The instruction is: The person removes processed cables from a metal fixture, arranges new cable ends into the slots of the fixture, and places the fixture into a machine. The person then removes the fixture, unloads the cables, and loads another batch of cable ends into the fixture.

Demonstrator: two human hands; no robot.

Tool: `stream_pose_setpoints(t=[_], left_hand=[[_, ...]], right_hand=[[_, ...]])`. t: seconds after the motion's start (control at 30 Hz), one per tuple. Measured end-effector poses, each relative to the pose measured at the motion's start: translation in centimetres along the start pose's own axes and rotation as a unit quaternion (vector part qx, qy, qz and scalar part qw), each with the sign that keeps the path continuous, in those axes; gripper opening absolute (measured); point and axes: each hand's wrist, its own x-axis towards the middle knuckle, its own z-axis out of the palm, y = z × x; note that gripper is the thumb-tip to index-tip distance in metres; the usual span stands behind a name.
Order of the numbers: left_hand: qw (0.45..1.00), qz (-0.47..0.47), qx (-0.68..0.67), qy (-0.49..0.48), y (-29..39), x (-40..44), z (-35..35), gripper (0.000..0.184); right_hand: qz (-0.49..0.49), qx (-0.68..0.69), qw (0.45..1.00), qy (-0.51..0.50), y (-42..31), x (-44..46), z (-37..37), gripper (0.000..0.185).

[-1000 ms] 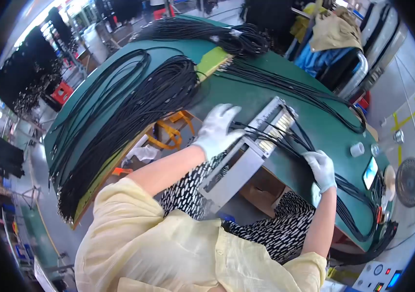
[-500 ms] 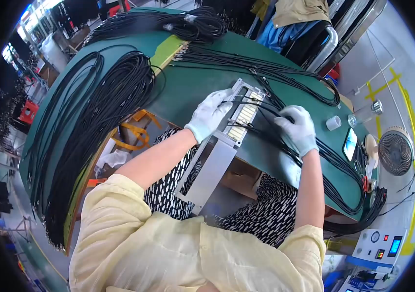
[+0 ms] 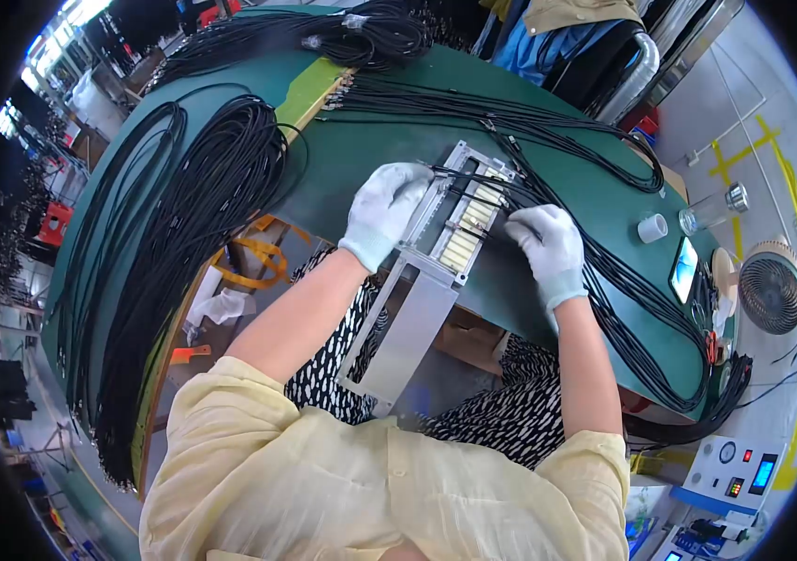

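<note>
A metal frame fixture (image 3: 462, 150) with a row of cream blocks (image 3: 460, 249) lies tilted at the table's near edge, its flat metal plate (image 3: 408, 327) reaching over my lap. Several thin black cables (image 3: 475, 176) cross the blocks. My left hand (image 3: 385, 211), in a white glove, is at the fixture's left side, thumb and forefinger closed on a black cable end near the upper left rail. At the right side, my gloved right hand (image 3: 550, 245) has its fingertips pinched together beside the cables; what lies between them is hidden.
Long bundles of black cable lie on the green table at left (image 3: 202, 187), back (image 3: 370, 37) and right (image 3: 623, 318). A white cup (image 3: 652, 228), a glass jar (image 3: 711, 208), a phone (image 3: 683, 269) and a fan (image 3: 772, 288) stand or lie at the right.
My right hand has moved left and down, its fingers closing in beside the fixture. My left hand has shifted slightly left, and the cables over the blocks lie differently.
</note>
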Motion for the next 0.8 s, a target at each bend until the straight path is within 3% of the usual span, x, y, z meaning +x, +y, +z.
stream_pose_setpoints(t=[0.1,0.2,0.3,0.6,0.7,0.8], left_hand=[[0.999,0.029,0.028,-0.005,0.2,-1.0,0.3,0.014],[0.981,0.132,0.144,0.005,0.9,-1.4,0.6,0.014],[0.964,0.198,0.174,0.019,1.2,-1.5,0.7,0.021],[0.973,0.171,0.158,0.005,1.3,-1.8,-0.6,0.019],[0.975,0.178,0.127,-0.045,1.5,-2.1,-0.8,0.014],[0.967,0.182,0.175,-0.028,1.7,-2.1,-1.7,0.013]], right_hand=[[-0.043,-0.074,0.994,-0.063,-1.4,-1.1,0.4,0.016],[-0.020,-0.065,0.996,-0.065,-1.3,-1.1,1.0,0.015],[-0.062,-0.046,0.997,-0.010,-2.6,-1.2,0.4,0.012],[-0.061,0.016,0.998,0.008,-3.9,-1.8,0.0,0.013],[-0.060,0.042,0.997,0.011,-4.2,-2.1,0.3,0.013],[-0.007,0.060,0.997,-0.057,-4.4,-2.4,0.1,0.014]])
